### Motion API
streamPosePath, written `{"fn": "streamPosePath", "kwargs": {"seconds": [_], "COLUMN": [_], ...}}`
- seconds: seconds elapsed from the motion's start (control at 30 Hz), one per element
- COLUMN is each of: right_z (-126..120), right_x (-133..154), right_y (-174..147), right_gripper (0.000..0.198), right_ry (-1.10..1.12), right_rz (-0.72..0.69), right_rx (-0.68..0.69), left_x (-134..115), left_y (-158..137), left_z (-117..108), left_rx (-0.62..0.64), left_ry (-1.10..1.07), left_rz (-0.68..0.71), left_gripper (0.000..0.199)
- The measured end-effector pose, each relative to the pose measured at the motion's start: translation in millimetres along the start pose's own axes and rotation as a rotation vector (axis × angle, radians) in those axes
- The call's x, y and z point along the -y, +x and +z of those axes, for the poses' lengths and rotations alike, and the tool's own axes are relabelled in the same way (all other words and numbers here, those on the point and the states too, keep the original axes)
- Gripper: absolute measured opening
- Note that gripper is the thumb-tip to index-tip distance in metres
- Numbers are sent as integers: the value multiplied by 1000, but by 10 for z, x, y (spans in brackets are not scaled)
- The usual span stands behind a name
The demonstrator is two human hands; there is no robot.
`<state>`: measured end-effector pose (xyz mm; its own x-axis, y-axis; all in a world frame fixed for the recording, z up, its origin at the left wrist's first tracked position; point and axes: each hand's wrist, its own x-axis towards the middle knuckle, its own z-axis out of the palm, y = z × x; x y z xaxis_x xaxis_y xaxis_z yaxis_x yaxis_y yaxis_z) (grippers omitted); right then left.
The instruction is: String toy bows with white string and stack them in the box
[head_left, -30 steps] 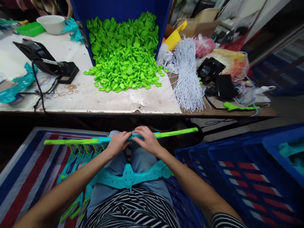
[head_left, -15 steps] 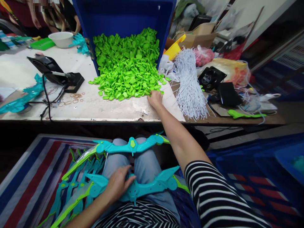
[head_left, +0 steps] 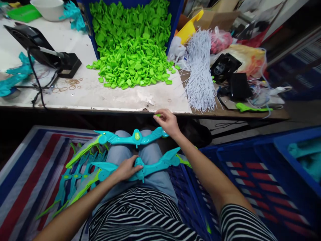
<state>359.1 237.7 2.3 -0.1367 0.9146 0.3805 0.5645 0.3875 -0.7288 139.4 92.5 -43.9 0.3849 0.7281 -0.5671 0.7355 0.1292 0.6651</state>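
Observation:
Across my lap lie two turquoise toy bows with lime-green limbs. My left hand (head_left: 127, 169) is closed around the middle of the nearer toy bow (head_left: 157, 167), its thumb by the centre block. The farther toy bow (head_left: 122, 140) rests over my knees and has a green piece at its centre. Just off the table edge, my right hand (head_left: 167, 123) pinches a small green plastic piece (head_left: 157, 115) between thumb and fingertips. A heap of similar green pieces (head_left: 137, 67) spills from a tipped blue bin (head_left: 177, 20) onto the table.
Several finished-looking bows (head_left: 77, 175) lie on a striped sheet (head_left: 32, 174) at left. Blue crates (head_left: 250, 157) stand at right. On the table are a black stand (head_left: 67, 65), rubber bands (head_left: 72, 82), a white string bundle (head_left: 200, 73) and a small black fan (head_left: 224, 68).
My right hand has drawn back from the green heap toward my lap, now with a green piece in its fingers. My left hand stays on the nearer bow. The view has tilted downward.

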Motion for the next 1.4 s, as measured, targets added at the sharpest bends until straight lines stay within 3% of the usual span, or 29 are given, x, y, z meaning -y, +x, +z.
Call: {"fn": "streamPosePath", "kwargs": {"seconds": [0.1,0.2,0.27,0.37,0.43,0.63,0.77,0.87,1.0,1.13,1.23,1.4], "right_z": [7,17,51,121,139,10,-24,2,90,247,362,462], "right_x": [-30,-171,-253,-300,-300,-266,-125,91,401,539,539,545], "right_y": [-49,220,439,625,631,642,644,223,-861,-1699,-1874,-1855], "right_gripper": [30,31,28,19,13,9,12,19,21,20,22,26], "right_ry": [-2,-9,-25,-125,-237,-459,-445,-301,-149,-204,-237,-248], "right_rz": [-16,26,32,40,73,119,125,-65,-356,-432,-424,-371], "right_rx": [-104,-302,-374,-295,-191,-26,0,22,241,358,358,343], "left_x": [-24,-1,55,130,120,-120,-127,-24,89,140,175,202], "left_y": [-101,-294,-387,-407,-380,-300,-73,115,239,294,332,341], "left_z": [76,288,444,548,483,-94,-350,-394,-374,-328,-285,-262], "left_rx": [-124,-336,-363,-301,-246,21,218,278,415,396,379,351], "left_ry": [70,257,406,578,590,249,5,-263,-506,-588,-594,-559], "left_rz": [56,232,315,297,249,275,198,102,-4,-74,-73,-56], "left_gripper": [59,55,61,72,70,34,38,52,62,64,63,67]}}
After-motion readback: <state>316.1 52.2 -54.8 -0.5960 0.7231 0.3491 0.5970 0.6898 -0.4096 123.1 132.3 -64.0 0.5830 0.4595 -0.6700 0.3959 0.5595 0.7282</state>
